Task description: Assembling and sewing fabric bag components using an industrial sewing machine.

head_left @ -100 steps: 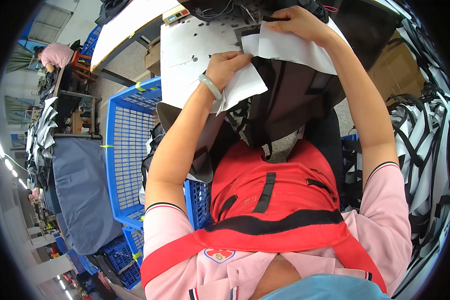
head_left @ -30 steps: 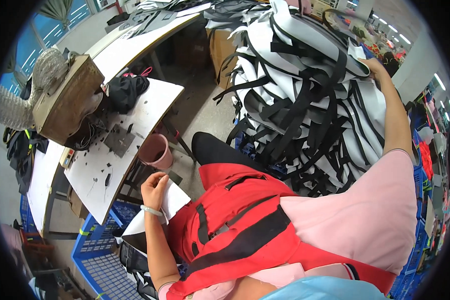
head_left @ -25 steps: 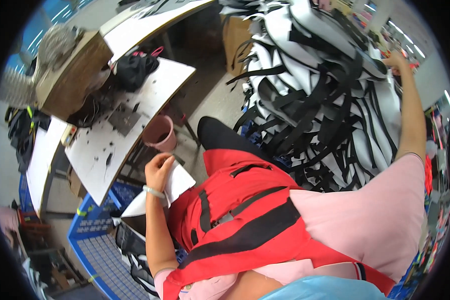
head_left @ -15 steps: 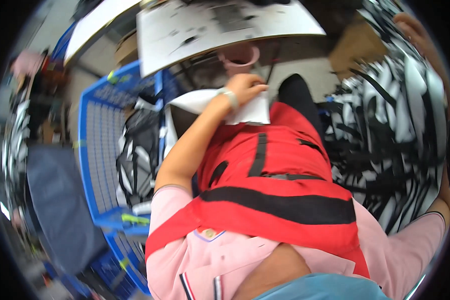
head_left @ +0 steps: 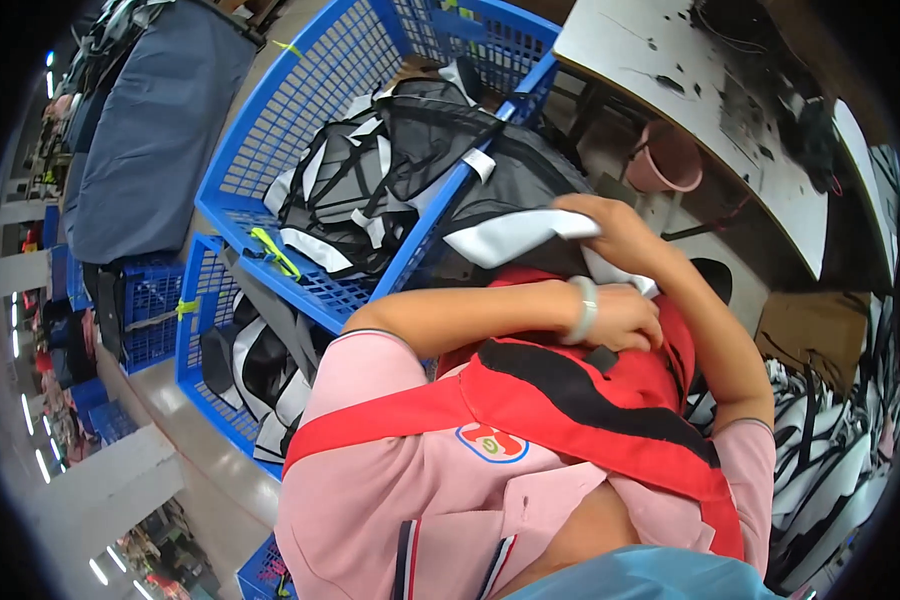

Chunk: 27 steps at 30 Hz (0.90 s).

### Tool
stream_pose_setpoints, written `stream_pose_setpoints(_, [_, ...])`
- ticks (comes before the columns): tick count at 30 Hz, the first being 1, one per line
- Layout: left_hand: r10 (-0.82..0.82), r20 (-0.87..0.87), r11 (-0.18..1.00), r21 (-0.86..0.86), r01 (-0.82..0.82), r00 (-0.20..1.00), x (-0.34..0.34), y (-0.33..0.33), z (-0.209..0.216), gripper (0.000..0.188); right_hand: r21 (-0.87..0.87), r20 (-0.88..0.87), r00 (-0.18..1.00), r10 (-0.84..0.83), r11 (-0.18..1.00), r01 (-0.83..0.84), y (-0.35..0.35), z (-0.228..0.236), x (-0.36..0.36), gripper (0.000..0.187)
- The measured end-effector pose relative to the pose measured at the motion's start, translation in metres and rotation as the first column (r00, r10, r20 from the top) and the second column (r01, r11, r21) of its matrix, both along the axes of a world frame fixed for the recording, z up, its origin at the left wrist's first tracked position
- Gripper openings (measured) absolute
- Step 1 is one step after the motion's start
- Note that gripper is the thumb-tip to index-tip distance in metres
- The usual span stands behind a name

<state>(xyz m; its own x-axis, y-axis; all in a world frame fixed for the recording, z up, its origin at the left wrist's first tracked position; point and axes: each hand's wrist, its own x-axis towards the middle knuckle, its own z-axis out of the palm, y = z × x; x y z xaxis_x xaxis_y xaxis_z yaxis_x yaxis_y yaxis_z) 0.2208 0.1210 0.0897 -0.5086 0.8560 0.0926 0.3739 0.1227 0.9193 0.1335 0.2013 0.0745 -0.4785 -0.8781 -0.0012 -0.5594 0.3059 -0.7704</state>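
Note:
My right hand [head_left: 625,235] reaches across my lap, its fingers closed on a white strip of fabric [head_left: 520,236]. Black mesh fabric [head_left: 515,170] lies just beyond the strip, draped by the basket's side; whether the two are joined is unclear. My left hand [head_left: 618,317], with a pale bracelet on its wrist, is curled low over the red apron [head_left: 570,415]. Its fingertips are turned under, so anything they hold is hidden. A bit of white material shows between the two hands.
A blue plastic basket [head_left: 270,120] holding black, grey and white fabric pieces stands left of my lap, another basket [head_left: 195,330] nearer. Ahead right are a white table [head_left: 620,40] and a pink bucket [head_left: 665,158]. Black-and-white strips [head_left: 830,460] are heaped at right.
The view has swung left, bringing the basket nearer the middle. My right hand has come from the strip heap to my lap and grips the white strip. My left hand is now lower, curled.

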Motion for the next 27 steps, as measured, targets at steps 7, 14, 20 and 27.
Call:
stream_pose_setpoints(7, [0.827, 0.373, 0.409, 0.112, -0.906, 0.420, -0.069, -0.175, -0.032, 0.017, 0.222, -0.231, 0.971, -0.067, 0.968, 0.120, 0.092, 0.027, -0.019, 0.026])
stream_pose_setpoints(14, [0.787, -0.537, 0.116, -0.352, -0.929, 0.302, -0.104, -0.226, -0.152, 0.032, 0.176, -0.332, 0.924, -0.188, 0.950, 0.257, 0.100, 0.039, -0.011, 0.023])
stream_pose_setpoints(20, [0.637, -0.629, 0.159, -0.459, -0.874, 0.446, -0.130, -0.206, -0.148, 0.031, -0.094, -0.445, 0.761, -0.472, 0.870, 0.485, 0.178, -0.012, -0.046, 0.028])
stream_pose_setpoints(27, [0.853, -0.457, 0.127, -0.287, -0.949, 0.252, -0.121, -0.212, -0.139, 0.026, 0.212, -0.205, 0.823, -0.529, 0.797, 0.565, 0.218, -0.065, -0.044, 0.038])
